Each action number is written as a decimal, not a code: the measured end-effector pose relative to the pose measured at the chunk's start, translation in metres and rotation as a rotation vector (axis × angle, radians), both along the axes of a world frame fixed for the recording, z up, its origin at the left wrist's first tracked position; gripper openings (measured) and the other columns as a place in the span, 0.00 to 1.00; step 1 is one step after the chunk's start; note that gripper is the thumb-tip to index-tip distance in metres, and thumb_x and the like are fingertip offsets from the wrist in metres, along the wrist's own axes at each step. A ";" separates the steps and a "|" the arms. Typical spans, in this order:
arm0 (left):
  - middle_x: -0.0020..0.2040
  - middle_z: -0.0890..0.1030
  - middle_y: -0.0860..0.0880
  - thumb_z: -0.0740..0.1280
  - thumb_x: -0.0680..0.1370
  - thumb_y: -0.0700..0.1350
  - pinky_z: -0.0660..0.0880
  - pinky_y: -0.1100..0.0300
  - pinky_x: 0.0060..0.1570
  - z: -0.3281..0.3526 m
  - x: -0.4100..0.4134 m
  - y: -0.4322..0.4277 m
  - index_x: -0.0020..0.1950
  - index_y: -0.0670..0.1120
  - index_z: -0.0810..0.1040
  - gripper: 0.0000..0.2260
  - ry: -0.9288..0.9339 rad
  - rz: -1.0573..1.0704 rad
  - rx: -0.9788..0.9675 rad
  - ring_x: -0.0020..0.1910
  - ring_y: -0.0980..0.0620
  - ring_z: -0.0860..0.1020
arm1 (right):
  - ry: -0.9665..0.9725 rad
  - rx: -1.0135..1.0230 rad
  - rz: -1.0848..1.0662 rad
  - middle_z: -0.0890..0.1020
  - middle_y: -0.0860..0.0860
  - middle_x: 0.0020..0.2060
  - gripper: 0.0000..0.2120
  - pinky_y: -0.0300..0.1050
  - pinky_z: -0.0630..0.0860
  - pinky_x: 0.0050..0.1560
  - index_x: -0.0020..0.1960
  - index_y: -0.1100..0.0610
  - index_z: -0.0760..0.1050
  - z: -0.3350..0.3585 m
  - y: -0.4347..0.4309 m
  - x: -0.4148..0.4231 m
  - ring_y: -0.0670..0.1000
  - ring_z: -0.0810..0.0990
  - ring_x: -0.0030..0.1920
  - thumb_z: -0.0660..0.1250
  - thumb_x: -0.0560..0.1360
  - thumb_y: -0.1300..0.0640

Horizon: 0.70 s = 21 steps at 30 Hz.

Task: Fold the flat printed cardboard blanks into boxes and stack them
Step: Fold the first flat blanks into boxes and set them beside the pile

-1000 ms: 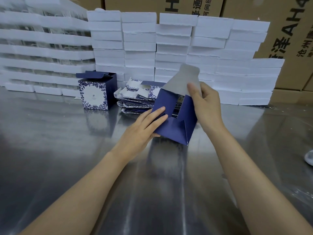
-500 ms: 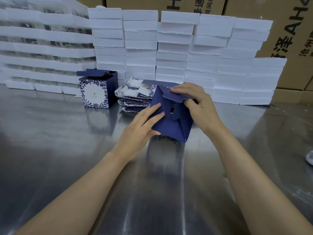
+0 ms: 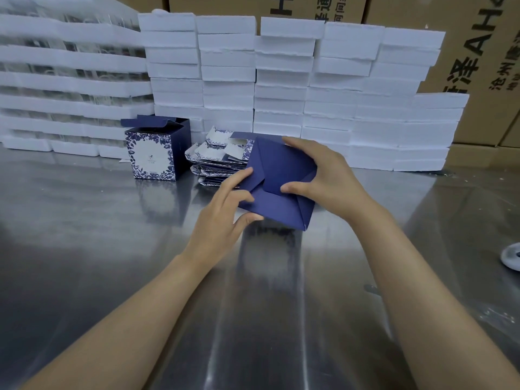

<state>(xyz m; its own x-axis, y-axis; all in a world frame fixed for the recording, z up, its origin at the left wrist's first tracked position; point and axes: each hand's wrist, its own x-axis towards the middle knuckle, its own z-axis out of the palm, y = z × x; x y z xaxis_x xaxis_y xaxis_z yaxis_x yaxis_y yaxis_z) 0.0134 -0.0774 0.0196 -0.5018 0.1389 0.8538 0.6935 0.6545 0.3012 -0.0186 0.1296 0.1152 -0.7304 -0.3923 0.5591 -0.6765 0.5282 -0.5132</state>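
Head view. A partly formed navy box (image 3: 281,181) is held tilted above the steel table (image 3: 267,305), its bottom panel turned toward the camera, with the interlocking bottom flaps folded in and meeting in diagonal seams. The left hand (image 3: 225,212) pinches the lower left corner of the box, thumb under the edge and fingers (image 3: 239,175) laid along the left flap. The right hand (image 3: 326,175) wraps the right side, fingers curled over the top edge and thumb (image 3: 292,188) pressing on the flap junction near the centre. Behind the box lies the pile of flat printed blanks (image 3: 216,161), touching the table and partly hidden by the hands. To its left stands one finished box (image 3: 157,150), upright, top flaps open, well apart from the hands. White foam slabs (image 3: 281,80) are stacked along the back, with brown cartons (image 3: 478,66) behind them.

The step in hand appears to be locking the bottom. To do it well, the thumb should probably press where the flaps cross until the tabs seat flush, while the other hand keeps the walls square; uneven pressure could crease a flap or leave a tab proud. Whether the tabs are fully engaged cannot be told from this angle.
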 end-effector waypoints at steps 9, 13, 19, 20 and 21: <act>0.70 0.65 0.49 0.68 0.76 0.49 0.70 0.59 0.61 -0.002 -0.007 -0.002 0.58 0.47 0.71 0.14 0.103 0.008 0.005 0.69 0.49 0.69 | 0.218 0.118 -0.108 0.73 0.44 0.66 0.33 0.39 0.64 0.58 0.73 0.50 0.66 -0.005 -0.014 -0.001 0.52 0.67 0.62 0.72 0.71 0.60; 0.70 0.65 0.49 0.68 0.76 0.49 0.70 0.60 0.59 -0.003 -0.007 -0.002 0.58 0.47 0.71 0.13 0.113 0.019 0.000 0.68 0.49 0.69 | 0.281 0.149 -0.165 0.72 0.43 0.66 0.33 0.43 0.67 0.55 0.74 0.49 0.65 -0.007 -0.020 0.001 0.52 0.65 0.61 0.69 0.72 0.61; 0.70 0.65 0.50 0.66 0.77 0.52 0.71 0.60 0.60 -0.001 -0.006 -0.001 0.59 0.48 0.71 0.14 0.109 0.027 -0.011 0.68 0.50 0.69 | 0.258 0.139 -0.206 0.72 0.42 0.66 0.33 0.47 0.72 0.54 0.73 0.49 0.65 -0.011 -0.026 0.000 0.52 0.63 0.62 0.69 0.70 0.59; 0.70 0.65 0.50 0.66 0.77 0.52 0.72 0.60 0.59 -0.002 -0.006 -0.001 0.59 0.49 0.71 0.14 0.106 0.030 -0.018 0.67 0.50 0.70 | 0.238 0.126 -0.209 0.72 0.42 0.65 0.32 0.48 0.72 0.55 0.73 0.49 0.65 -0.013 -0.027 0.000 0.52 0.63 0.63 0.70 0.70 0.56; 0.70 0.65 0.50 0.67 0.76 0.52 0.72 0.60 0.59 -0.002 -0.006 -0.002 0.59 0.49 0.71 0.14 0.104 0.032 -0.024 0.67 0.50 0.70 | 0.225 0.111 -0.216 0.72 0.42 0.65 0.32 0.48 0.72 0.56 0.72 0.49 0.66 -0.014 -0.029 0.000 0.52 0.63 0.63 0.71 0.70 0.53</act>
<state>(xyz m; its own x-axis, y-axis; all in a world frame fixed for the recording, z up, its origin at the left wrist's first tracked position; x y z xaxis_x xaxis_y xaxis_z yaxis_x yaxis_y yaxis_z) 0.0074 -0.0792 0.0176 -0.4153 0.1456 0.8980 0.6987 0.6831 0.2124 -0.0187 0.1007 0.1014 -0.6662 -0.3098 0.6783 -0.6328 0.7161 -0.2945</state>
